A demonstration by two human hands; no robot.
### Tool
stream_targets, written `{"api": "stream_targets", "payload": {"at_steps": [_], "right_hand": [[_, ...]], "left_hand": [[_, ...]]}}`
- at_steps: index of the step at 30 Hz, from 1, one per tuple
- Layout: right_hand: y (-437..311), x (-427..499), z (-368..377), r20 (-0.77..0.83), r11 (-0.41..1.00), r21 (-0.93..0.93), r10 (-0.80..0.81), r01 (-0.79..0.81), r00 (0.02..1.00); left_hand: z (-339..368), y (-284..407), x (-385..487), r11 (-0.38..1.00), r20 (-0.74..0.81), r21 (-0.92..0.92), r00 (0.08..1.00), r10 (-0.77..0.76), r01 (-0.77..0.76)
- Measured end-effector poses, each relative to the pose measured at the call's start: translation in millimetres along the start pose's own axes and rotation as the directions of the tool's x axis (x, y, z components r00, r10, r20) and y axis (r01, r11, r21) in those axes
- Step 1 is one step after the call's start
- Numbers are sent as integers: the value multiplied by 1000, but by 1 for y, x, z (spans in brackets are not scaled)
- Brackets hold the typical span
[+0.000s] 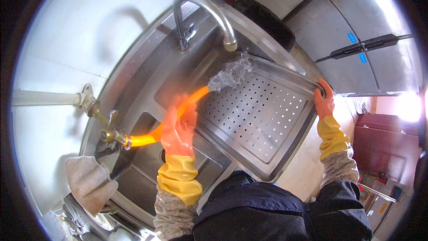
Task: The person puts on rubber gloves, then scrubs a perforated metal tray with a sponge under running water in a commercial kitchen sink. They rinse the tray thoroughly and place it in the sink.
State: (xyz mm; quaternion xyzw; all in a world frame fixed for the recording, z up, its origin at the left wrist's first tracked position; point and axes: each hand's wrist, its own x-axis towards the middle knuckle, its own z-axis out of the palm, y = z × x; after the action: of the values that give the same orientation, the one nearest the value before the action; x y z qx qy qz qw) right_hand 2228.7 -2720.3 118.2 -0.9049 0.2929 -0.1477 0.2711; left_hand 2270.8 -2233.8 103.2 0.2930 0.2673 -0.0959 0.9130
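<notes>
My left hand (182, 124), in an orange rubber glove with a yellow cuff, is closed around an orange hose (197, 96). Water (230, 75) gushes from the hose end over a perforated stainless steel pan (255, 113), which lies tilted across the sink (147, 63). My right hand (324, 100), gloved the same way, grips the pan's rim at its far right corner. The hose runs back to a brass tap (112, 136) at the left wall. A curved metal faucet (207, 5) arches above the back of the sink.
A cloth (90, 180) hangs at the lower left, above metal dishes (100, 219). Behind the sink's right edge sits a dark container (264, 21). A steel cabinet with black handles (364, 47) stands at the upper right, a dark red unit (384, 144) farther down.
</notes>
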Motion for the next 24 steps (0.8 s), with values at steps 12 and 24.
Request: {"api": "stream_targets", "payload": {"at_steps": [12, 24], "right_hand": [[-4, -3, 12, -46, 966, 181, 194, -183, 980], [-128, 8, -14, 87, 625, 777, 12, -75, 996]], "left_hand": [[-50, 23, -70, 439, -95, 898, 962, 256, -29], [120, -8, -98, 261, 554, 819, 822, -131, -511]]}}
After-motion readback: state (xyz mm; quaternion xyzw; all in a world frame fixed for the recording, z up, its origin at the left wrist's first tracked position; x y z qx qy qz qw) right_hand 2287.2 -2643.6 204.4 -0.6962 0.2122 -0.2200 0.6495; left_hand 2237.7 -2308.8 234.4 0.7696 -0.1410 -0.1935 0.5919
